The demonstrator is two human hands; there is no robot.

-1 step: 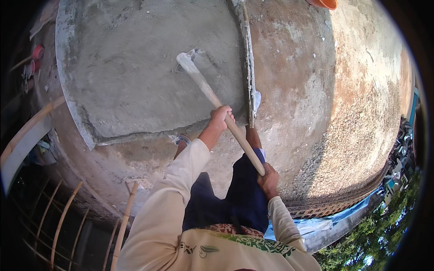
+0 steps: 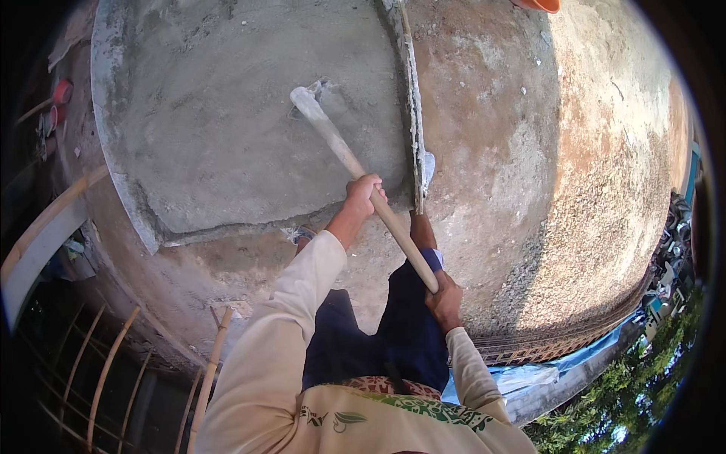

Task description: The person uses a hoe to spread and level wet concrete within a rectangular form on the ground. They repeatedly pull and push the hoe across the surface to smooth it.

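Observation:
Both of my hands grip the pale wooden handle of a hoe (image 2: pixel 344 155), which slants from upper left to lower right. My left hand (image 2: pixel 364 195) is wrapped round the middle of the handle. Near its lower end, beside my right thigh, my right hand (image 2: pixel 445 301) is closed on it. The hoe's grey-smeared head (image 2: pixel 304 97) is down in wet grey concrete (image 2: pixel 227 144), so most of its blade is hidden. A crusted board (image 2: pixel 415 113) edges the concrete on the right.
A pale strip (image 2: pixel 113 163) borders the concrete on the left. Sunlit gravel (image 2: pixel 582 257) lies to the right, with an orange container (image 2: pixel 538 4) at the top. Bamboo poles (image 2: pixel 113 371) stand at lower left. My feet are at the concrete's near edge.
The hoe and both my hands have shifted slightly left. My grip on the handle is the same.

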